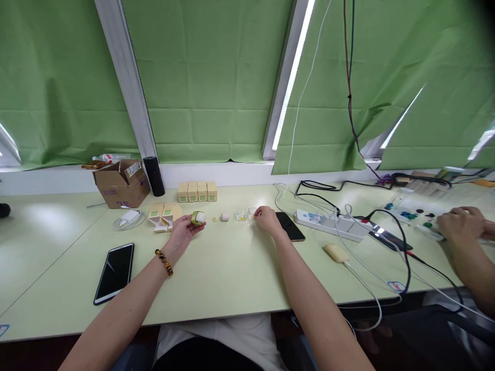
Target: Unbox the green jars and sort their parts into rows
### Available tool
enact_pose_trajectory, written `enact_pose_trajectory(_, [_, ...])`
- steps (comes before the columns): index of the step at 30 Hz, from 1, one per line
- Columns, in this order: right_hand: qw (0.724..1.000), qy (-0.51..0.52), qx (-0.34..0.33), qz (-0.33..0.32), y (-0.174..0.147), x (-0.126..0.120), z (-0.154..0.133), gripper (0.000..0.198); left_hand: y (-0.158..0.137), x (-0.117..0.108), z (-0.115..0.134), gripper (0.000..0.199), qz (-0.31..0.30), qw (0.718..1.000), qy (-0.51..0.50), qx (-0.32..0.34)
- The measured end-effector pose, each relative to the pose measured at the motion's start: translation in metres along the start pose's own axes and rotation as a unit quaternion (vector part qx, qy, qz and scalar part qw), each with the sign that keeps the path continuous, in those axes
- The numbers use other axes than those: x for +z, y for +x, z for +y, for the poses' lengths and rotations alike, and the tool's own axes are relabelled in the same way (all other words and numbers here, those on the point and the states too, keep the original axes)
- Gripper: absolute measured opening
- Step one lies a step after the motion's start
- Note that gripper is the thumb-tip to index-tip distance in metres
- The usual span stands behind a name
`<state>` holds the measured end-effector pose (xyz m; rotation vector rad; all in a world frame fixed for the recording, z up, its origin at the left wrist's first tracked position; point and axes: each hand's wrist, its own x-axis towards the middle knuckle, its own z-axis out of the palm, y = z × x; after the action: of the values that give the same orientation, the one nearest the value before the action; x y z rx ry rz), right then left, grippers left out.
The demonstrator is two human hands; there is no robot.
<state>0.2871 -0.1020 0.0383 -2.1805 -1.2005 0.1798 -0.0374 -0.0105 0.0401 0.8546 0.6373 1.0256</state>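
My left hand [181, 234], with a beaded bracelet at the wrist, is closed around a small rounded object in green and white [198, 218], held just above the table. Over to the right, my right hand [266, 219] pinches the edge of a clear plastic piece [251, 212]; its fingertips are partly hidden. Beside that lies a second clear plastic piece [241, 215] with a bit of yellow in it. Between the hands are a small pale pink block [225, 217] and a tiny yellow piece [214, 219].
Several small kraft boxes [197, 191] stand at the back; opened ones [164, 215] lie nearer left. Around are a cardboard box [121, 183], black cylinder [153, 176], coiled charger [128, 219], two phones [114, 273], a power strip [332, 225] with cables, and a co-worker's hands [462, 224] far right.
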Motion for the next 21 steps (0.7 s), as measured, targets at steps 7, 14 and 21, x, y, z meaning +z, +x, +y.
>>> enact_pose_trajectory(7, [0.999,-0.031,-0.021,-0.006,-0.003,0.007,-0.004,0.017,-0.001,0.001,0.0,0.011,-0.003,1.0,0.001,0.002])
enact_pose_trajectory(14, [0.998,-0.049,-0.043,-0.002,-0.004,0.019,-0.009,0.02,0.0,-0.001,-0.002,0.011,-0.004,1.0,0.001,0.004])
enact_pose_trajectory(21, [0.996,-0.07,-0.054,0.0,-0.005,0.019,-0.008,0.022,0.0,-0.001,-0.003,0.011,-0.007,1.0,0.0,0.007])
